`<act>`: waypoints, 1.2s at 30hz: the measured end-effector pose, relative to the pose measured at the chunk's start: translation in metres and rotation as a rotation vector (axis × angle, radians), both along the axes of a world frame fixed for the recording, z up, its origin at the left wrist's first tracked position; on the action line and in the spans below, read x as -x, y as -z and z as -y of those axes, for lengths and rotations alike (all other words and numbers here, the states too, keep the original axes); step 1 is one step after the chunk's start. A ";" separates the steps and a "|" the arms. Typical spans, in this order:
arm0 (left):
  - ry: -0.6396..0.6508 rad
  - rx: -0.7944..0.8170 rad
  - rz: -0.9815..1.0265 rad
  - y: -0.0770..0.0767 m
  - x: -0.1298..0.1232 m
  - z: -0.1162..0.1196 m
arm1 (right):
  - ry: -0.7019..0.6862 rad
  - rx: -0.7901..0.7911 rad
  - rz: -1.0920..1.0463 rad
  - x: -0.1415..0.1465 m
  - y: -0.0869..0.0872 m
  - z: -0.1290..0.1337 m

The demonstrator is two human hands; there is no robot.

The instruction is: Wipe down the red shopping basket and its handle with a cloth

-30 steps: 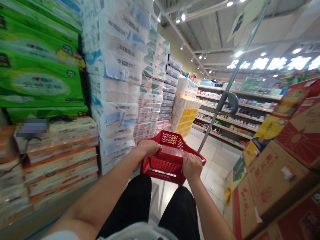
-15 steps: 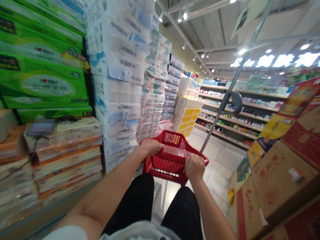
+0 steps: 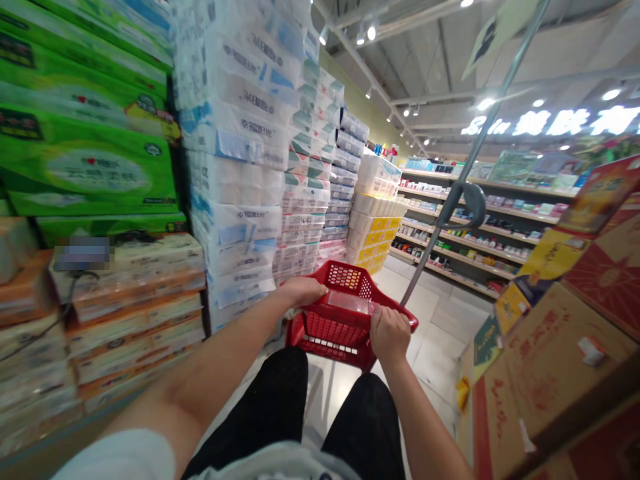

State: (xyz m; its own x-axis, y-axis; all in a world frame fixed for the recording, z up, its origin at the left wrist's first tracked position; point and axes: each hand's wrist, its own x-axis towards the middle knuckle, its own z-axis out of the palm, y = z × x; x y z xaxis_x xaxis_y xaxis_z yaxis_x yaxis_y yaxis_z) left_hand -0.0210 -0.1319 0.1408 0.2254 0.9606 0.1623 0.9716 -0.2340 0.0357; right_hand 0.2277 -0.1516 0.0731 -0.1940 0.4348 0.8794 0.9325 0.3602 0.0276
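A red plastic shopping cart (image 3: 330,328) with perforated walls stands right in front of my legs. My left hand (image 3: 305,292) is closed around the left part of its handlebar (image 3: 349,305). The right end of the bar is gripped by my right hand (image 3: 390,332), knuckles up. Between the two hands a clear-covered strip of the handle shows. Only part of the cart's inside is visible past the handle, and I cannot make out any goods in it.
Wrapped tissue packs (image 3: 245,220) rise in tall stacks on the left, with green packs (image 3: 95,167) nearer. Cardboard boxes (image 3: 555,360) line the right side. A slanting metal pole (image 3: 425,260) with a grey hook stands ahead, before stocked shelves (image 3: 470,230). Pale floor tiles (image 3: 440,333) run between.
My left forearm and elbow have swung slightly outward, and the left hand has shifted a little on the handle. The cart and my right hand stay in place.
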 end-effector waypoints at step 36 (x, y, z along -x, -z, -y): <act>-0.081 -0.772 0.201 0.076 -0.040 0.065 | -0.007 0.018 -0.018 0.001 0.001 0.000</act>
